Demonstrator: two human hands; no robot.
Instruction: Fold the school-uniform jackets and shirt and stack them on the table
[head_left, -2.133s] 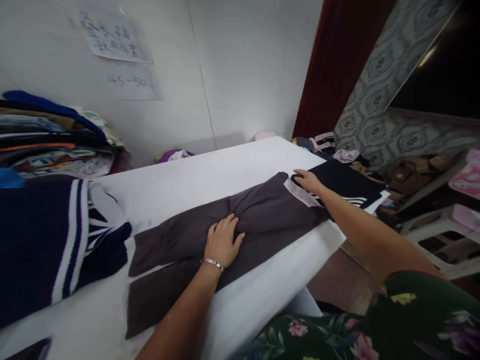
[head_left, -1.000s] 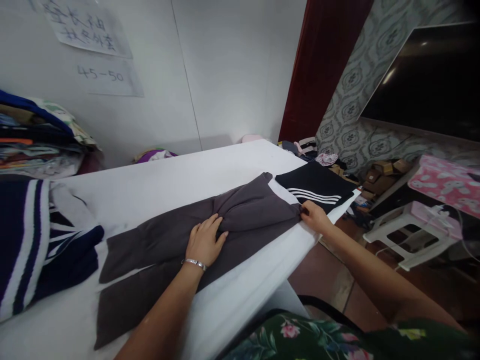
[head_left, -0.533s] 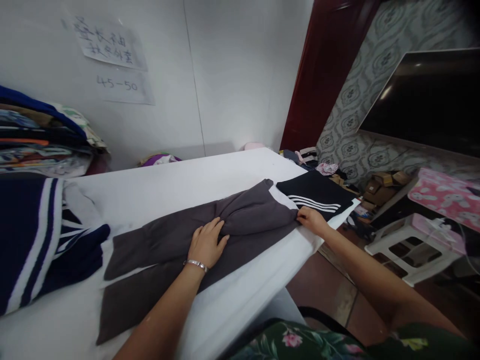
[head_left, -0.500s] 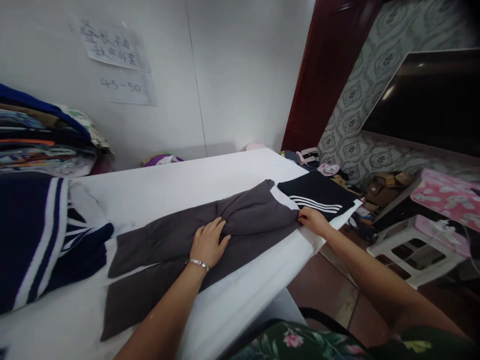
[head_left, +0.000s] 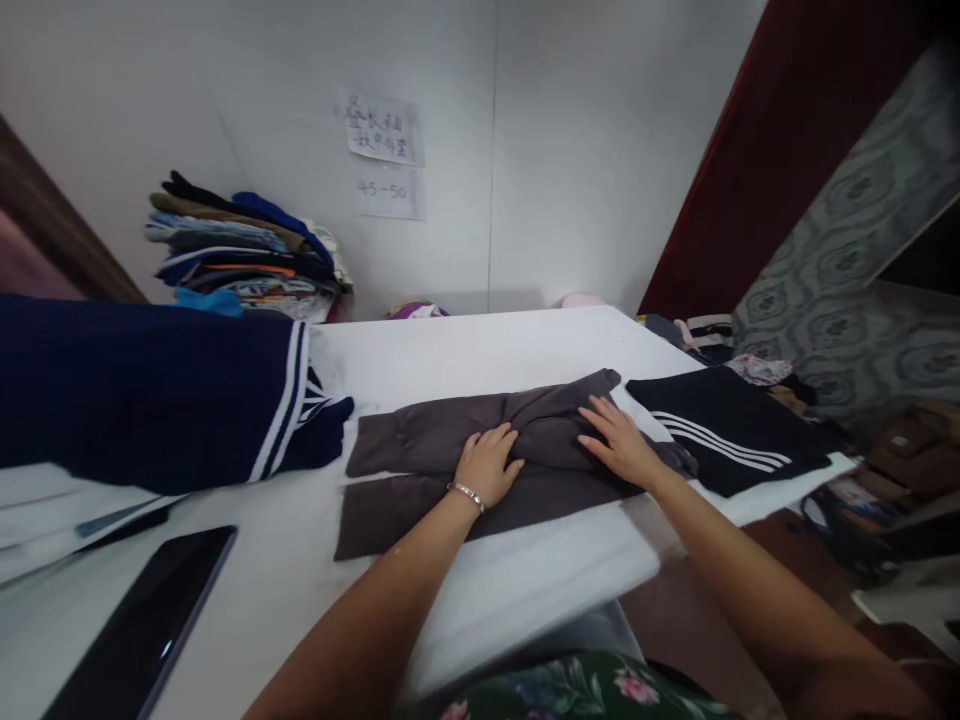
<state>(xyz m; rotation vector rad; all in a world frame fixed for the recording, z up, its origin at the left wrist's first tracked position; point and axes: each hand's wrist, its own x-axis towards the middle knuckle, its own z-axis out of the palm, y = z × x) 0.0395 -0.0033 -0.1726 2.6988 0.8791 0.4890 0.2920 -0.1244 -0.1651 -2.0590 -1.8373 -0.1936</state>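
Dark grey trousers (head_left: 420,435) lie spread on the white table (head_left: 465,345), legs to the left and waist to the right, with creases around the middle. My left hand (head_left: 486,466), a silver bracelet on its wrist, rests flat on the trousers near mid-length. Further right, my right hand (head_left: 619,445) lies on the upper part with its fingers spread. Neither hand grips the cloth. Beyond the waist end is a black garment with white stripes (head_left: 720,425), laid flat.
To the left lies a navy garment with white bands (head_left: 172,390). A dark phone or tablet (head_left: 146,625) sits at the near left. Folded clothes (head_left: 247,250) are stacked at the back left. Handwritten paper signs (head_left: 385,130) hang on the wall. Boxes (head_left: 919,450) stand at the right.
My right hand has let go of the trousers' waist edge and moved inward onto the cloth, fingers now spread. My left hand stays on the trousers. The view has turned left.
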